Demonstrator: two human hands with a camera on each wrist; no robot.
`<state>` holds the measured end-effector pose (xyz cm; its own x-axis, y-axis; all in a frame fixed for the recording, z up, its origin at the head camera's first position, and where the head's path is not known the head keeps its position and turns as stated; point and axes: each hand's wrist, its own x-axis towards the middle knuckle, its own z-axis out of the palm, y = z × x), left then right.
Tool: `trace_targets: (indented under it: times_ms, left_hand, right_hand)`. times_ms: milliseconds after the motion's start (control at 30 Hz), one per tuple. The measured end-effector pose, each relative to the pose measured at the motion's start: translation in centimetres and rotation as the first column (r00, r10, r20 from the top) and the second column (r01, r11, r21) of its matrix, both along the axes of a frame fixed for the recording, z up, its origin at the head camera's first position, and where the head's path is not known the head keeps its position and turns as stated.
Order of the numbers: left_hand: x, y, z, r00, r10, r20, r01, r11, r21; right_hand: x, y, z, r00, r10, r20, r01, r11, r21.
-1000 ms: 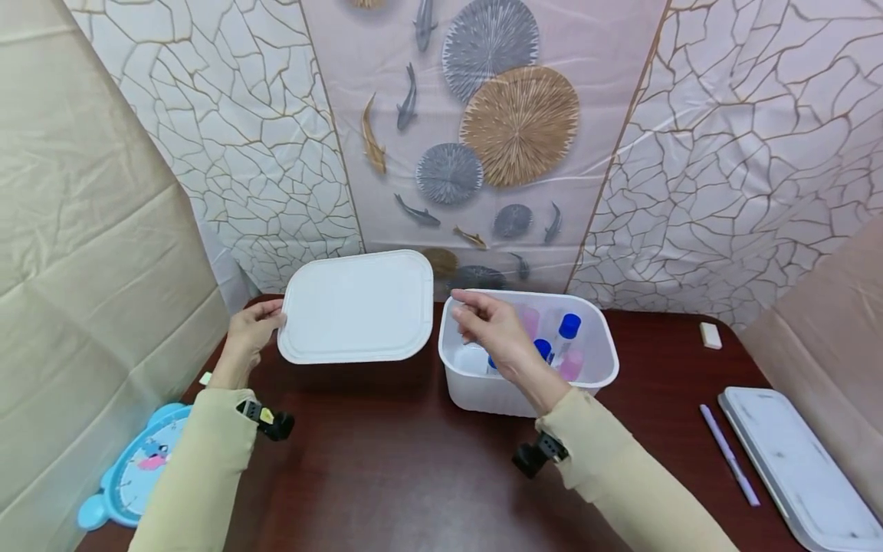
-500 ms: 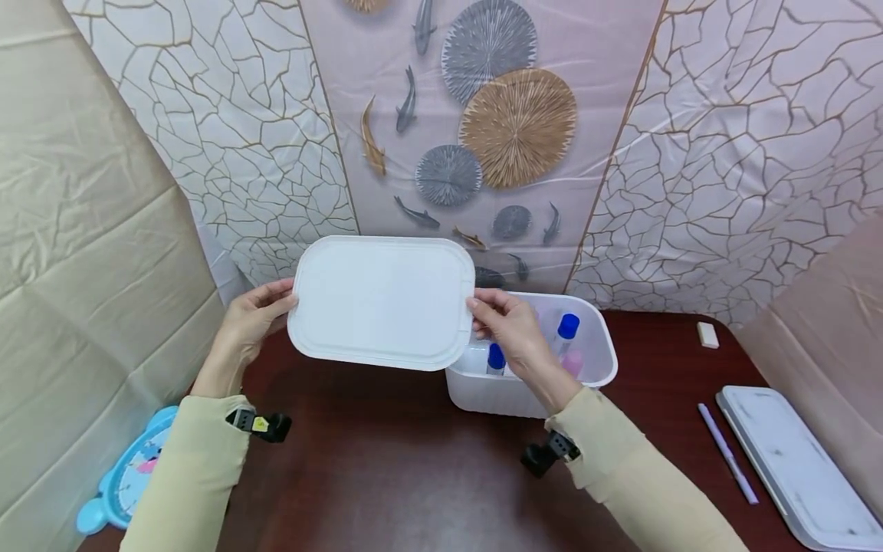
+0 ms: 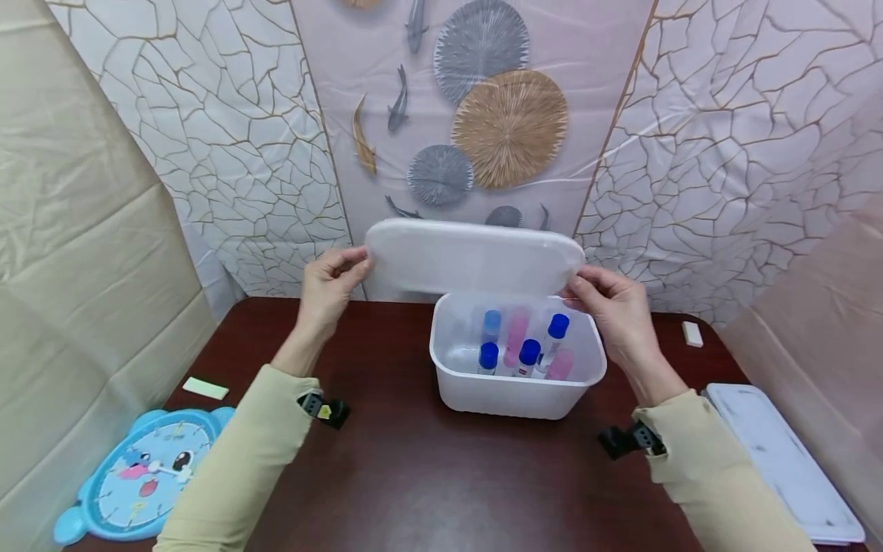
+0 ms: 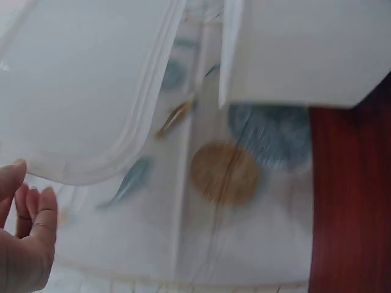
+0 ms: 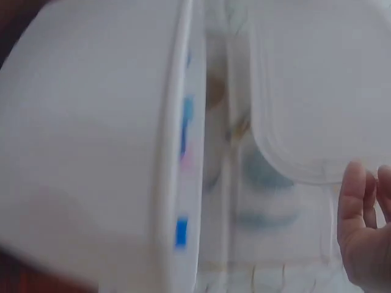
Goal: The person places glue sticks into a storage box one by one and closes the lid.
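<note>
A white rounded-corner lid is held up in the air, tilted, above the back of a white plastic bin. My left hand pinches its left end between thumb and fingers; my right hand pinches the right end. In the left wrist view the lid hangs beside the bin, apart from it. The bin stands uncovered on the table. Inside it are several blue-capped bottles and pink items, their lower parts hidden by the front wall.
A blue cartoon clock lies at the left, with a pale green strip behind it. On the right are a white eraser-like block and a long white case, partly covered by the right sleeve. A patterned cloth wall rises behind the table.
My right hand has taken hold of the lid's right end. Both hands have carried the lid rightward until it is over the bin's back, and it has tipped to a flatter angle.
</note>
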<state>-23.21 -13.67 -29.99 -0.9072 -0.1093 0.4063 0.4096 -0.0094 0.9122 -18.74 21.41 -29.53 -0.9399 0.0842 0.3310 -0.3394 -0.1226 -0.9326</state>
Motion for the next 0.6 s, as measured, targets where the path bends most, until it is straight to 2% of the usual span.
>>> trace_targets:
  times_ms: [67, 133, 200, 267, 333, 433, 500, 600]
  left_hand:
    - [0.0, 1.3, -0.5, 1.0, 0.0, -0.028, -0.002, 0.999, -0.053]
    - [0.1, 2.5, -1.1, 0.998, -0.053, -0.022, 0.051, 0.995, -0.091]
    - [0.2, 3.3, -1.9, 0.99, -0.137, 0.022, 0.139, 0.985, -0.102]
    - [0.4, 3.8, -2.8, 0.976, -0.196, 0.096, 0.207, 0.971, -0.117]
    - [0.8, 4.3, -3.6, 0.961, -0.219, 0.169, 0.242, 0.961, -0.134]
    - [1.5, 4.9, -4.7, 0.949, -0.189, 0.251, 0.239, 0.953, -0.186]
    - [1.9, 5.4, -5.3, 0.949, -0.162, 0.272, 0.228, 0.946, -0.23]
    - [2.5, 5.9, -5.9, 0.949, -0.122, 0.29, 0.214, 0.925, -0.315]
  right_hand:
    - [0.1, 1.5, -0.3, 1.0, -0.004, -0.002, 0.004, 0.999, 0.042]
    - [0.3, 3.0, -0.9, 1.0, 0.015, 0.015, -0.016, 0.998, 0.063]
    - [0.6, 4.4, -1.5, 0.998, 0.035, 0.053, -0.04, 0.995, 0.089]
    - [0.9, 5.5, -2.4, 0.993, 0.044, 0.106, -0.057, 0.99, 0.132]
    - [1.2, 6.3, -3.3, 0.986, 0.032, 0.162, -0.063, 0.98, 0.191]
    - [1.6, 7.1, -4.2, 0.973, -0.031, 0.23, -0.046, 0.945, 0.324]
    - [1.7, 7.4, -4.5, 0.961, -0.069, 0.267, -0.045, 0.916, 0.399]
    - [1.9, 7.5, -4.9, 0.946, -0.124, 0.299, -0.05, 0.856, 0.514]
